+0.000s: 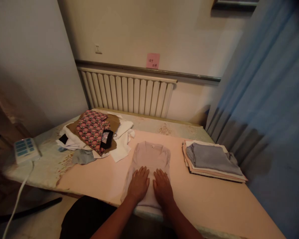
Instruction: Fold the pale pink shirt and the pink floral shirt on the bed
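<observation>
A pale pinkish-lilac top (149, 156) lies on the pink table cover, neckline toward the wall, its sides folded inward into a long narrow shape. My left hand (139, 184) rests flat on its lower left half, fingers stretched out. Beside it, my right hand (163, 187) presses flat on the lower right half, palm down. A small gap separates the two hands, and neither grips the fabric. The lower hem reaches the table's front edge, partly hidden by my wrists.
A loose heap of clothes with a patterned red garment (92, 129) sits at left. At right is a stack of folded clothes topped by a grey-blue one (211, 157). A white power strip (26, 149) with a cord lies at far left. A radiator (129, 93) stands behind; a blue curtain (259, 109) hangs right.
</observation>
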